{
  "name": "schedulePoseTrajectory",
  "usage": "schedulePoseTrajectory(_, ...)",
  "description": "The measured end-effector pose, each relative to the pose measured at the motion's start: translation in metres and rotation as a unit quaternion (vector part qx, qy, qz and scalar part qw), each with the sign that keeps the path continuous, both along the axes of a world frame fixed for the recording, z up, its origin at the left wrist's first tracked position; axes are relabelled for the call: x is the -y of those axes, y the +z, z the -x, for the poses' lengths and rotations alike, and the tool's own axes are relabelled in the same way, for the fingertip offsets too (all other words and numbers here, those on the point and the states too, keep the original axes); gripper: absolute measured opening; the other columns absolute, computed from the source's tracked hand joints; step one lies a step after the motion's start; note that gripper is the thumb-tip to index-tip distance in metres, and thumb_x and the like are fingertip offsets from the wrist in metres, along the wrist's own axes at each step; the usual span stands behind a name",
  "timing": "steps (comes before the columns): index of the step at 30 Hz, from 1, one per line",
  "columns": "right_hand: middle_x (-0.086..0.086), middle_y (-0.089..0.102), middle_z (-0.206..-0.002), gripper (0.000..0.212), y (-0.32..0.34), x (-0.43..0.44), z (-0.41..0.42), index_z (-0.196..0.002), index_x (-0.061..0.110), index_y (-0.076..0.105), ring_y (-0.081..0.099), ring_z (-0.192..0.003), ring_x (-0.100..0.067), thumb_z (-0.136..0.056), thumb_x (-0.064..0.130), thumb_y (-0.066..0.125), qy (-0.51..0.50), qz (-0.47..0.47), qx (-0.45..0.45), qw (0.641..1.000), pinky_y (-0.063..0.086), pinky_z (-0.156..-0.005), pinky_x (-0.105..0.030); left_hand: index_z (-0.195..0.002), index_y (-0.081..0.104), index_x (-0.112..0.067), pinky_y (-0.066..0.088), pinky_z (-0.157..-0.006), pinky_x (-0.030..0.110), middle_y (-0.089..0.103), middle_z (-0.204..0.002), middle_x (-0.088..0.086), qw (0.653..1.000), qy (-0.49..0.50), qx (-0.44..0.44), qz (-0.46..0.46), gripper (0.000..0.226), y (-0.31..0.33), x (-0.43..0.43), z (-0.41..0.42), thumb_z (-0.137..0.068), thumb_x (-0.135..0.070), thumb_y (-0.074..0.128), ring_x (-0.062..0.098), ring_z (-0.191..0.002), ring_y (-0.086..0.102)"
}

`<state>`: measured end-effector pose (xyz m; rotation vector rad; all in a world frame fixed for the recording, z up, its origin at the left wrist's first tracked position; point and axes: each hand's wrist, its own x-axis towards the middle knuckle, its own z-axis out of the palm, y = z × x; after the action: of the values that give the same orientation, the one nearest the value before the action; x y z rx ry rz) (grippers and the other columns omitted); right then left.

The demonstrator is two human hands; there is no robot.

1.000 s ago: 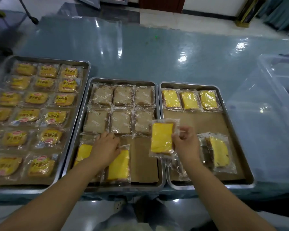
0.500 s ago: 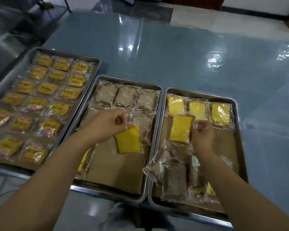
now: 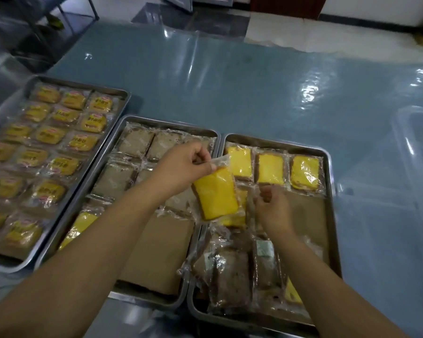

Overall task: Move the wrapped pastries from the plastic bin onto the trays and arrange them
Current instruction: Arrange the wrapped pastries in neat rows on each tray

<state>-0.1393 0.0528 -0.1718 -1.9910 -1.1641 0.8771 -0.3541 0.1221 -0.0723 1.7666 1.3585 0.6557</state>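
Note:
My left hand (image 3: 188, 164) pinches the top wrapper edge of a yellow wrapped pastry (image 3: 215, 195), which hangs over the seam between the middle tray (image 3: 119, 132) and the right tray (image 3: 329, 172). My right hand (image 3: 272, 209) is over the right tray, fingers curled on the clear wrapper edge of a second yellow pastry (image 3: 237, 219) lying mostly hidden under the first. Three yellow pastries (image 3: 270, 168) line the right tray's far end. A loose pile of wrapped pastries (image 3: 230, 279) fills its near end. The clear plastic bin (image 3: 415, 147) stands at the far right.
The left tray (image 3: 123, 100) is full of labelled yellow pastries. In the middle tray lie brown wrapped pastries (image 3: 137, 142) at the far end and one yellow pastry (image 3: 83, 224) near its left edge; brown paper (image 3: 156, 250) lines the tray. Blue table beyond.
My left hand lifted a yellow pastry from the middle tray and carried it right to the tray seam. My right hand lowered its yellow pastry onto the right tray, below the far row.

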Motion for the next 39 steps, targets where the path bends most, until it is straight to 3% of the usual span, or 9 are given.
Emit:
schedulePoseTrajectory(3, 0.009, 0.067, -0.082, 0.012, 0.026, 0.004, -0.004, -0.088, 0.030, 0.062, 0.061, -0.076, 0.001, -0.094, 0.032, 0.052, 0.052, -0.103, -0.148, 0.982, 0.049, -0.064, -0.015, -0.074, 0.060, -0.023, 0.048, -0.063, 0.032, 0.063, -0.074, -0.005, 1.000, -0.018, -0.004, -0.012, 0.014, -0.004, -0.007, -0.027, -0.077, -0.026, 0.073, 0.014, -0.071, 0.060)
schedulePoseTrajectory(6, 0.010, 0.068, -0.084, 0.009, 0.034, 0.013, -0.006, -0.095, 0.029, 0.062, 0.062, -0.074, 0.000, -0.087, 0.027, 0.064, 0.130, -0.088, -0.184, 0.970, 0.049, -0.062, -0.014, -0.076, 0.060, -0.023, 0.048, -0.063, 0.031, 0.062, -0.074, -0.006, 0.999, -0.022, 0.020, -0.013, 0.013, -0.015, -0.009, -0.053, -0.078, -0.023, 0.073, 0.006, -0.068, 0.057)
schedulePoseTrajectory(10, -0.010, 0.066, -0.081, 0.016, 0.026, 0.019, -0.018, -0.087, 0.025, 0.061, 0.059, -0.069, -0.017, -0.082, 0.012, 0.070, 0.016, -0.059, -0.130, 0.990, 0.051, -0.064, -0.035, -0.113, 0.054, -0.023, 0.045, -0.086, 0.026, 0.057, -0.107, -0.008, 0.999, 0.022, 0.006, -0.030, 0.041, -0.037, -0.001, -0.078, -0.077, -0.022, 0.074, 0.009, -0.103, 0.053)
schedulePoseTrajectory(15, 0.004, 0.054, -0.069, 0.013, 0.014, 0.022, -0.052, -0.087, 0.019, 0.055, 0.050, -0.062, -0.009, -0.085, 0.011, 0.066, -0.123, -0.030, -0.096, 0.987, 0.040, -0.055, -0.024, -0.128, 0.049, -0.020, 0.030, -0.099, 0.034, 0.048, -0.131, 0.002, 0.982, -0.046, -0.162, -0.082, 0.053, -0.076, 0.023, -0.067, -0.080, -0.028, 0.069, 0.021, -0.123, 0.039)
schedulePoseTrajectory(22, 0.011, 0.060, -0.074, 0.011, -0.011, 0.025, -0.062, -0.095, 0.025, 0.061, 0.061, -0.063, -0.010, -0.086, 0.029, 0.065, -0.068, 0.146, -0.013, 0.987, 0.041, -0.049, -0.022, -0.136, 0.044, -0.031, 0.009, -0.111, 0.036, 0.030, -0.151, 0.000, 0.901, -0.220, -0.358, -0.110, 0.054, -0.119, 0.046, -0.056, -0.085, -0.035, 0.061, 0.020, -0.138, 0.022)
schedulePoseTrajectory(28, 0.004, 0.064, -0.079, 0.016, -0.019, 0.030, -0.061, -0.087, 0.026, 0.059, 0.058, -0.070, -0.014, -0.085, 0.041, 0.062, 0.000, 0.203, 0.133, 0.970, 0.044, -0.063, -0.029, -0.138, 0.042, -0.029, 0.006, -0.113, 0.037, 0.025, -0.154, 0.005, 0.897, -0.213, -0.365, -0.130, 0.055, -0.122, 0.045, -0.056, -0.086, -0.031, 0.060, 0.023, -0.140, 0.019)
schedulePoseTrajectory(31, 0.004, 0.063, -0.083, 0.020, -0.015, 0.031, -0.056, -0.089, 0.024, 0.056, 0.058, -0.071, -0.015, -0.083, 0.041, 0.065, -0.015, 0.185, 0.148, 0.971, 0.043, -0.063, -0.029, -0.136, 0.044, -0.025, 0.015, -0.109, 0.035, 0.033, -0.149, 0.004, 0.915, -0.193, -0.334, -0.120, 0.054, -0.119, 0.046, -0.052, -0.085, -0.029, 0.061, 0.022, -0.136, 0.024)
schedulePoseTrajectory(35, -0.002, 0.059, -0.096, 0.029, -0.009, 0.037, -0.045, -0.095, 0.021, 0.053, 0.056, -0.086, -0.022, -0.076, 0.030, 0.074, -0.081, 0.087, 0.202, 0.972, 0.049, -0.070, -0.035, -0.104, 0.061, -0.023, 0.029, -0.077, 0.026, 0.054, -0.102, -0.005, 0.949, -0.107, -0.257, -0.147, 0.027, -0.109, 0.056, -0.028, -0.080, -0.032, 0.066, 0.015, -0.101, 0.042)
schedulePoseTrajectory(39, 0.002, 0.060, -0.101, 0.021, -0.002, 0.049, -0.023, -0.101, 0.019, 0.064, 0.051, -0.100, -0.022, -0.081, 0.019, 0.069, 0.042, -0.001, 0.273, 0.961, 0.032, -0.084, -0.030, -0.084, 0.048, -0.028, 0.030, -0.053, 0.023, 0.052, -0.074, -0.013, 0.970, -0.114, -0.214, -0.020, 0.023, -0.100, 0.074, -0.003, -0.079, -0.042, 0.067, 0.005, -0.069, 0.050)
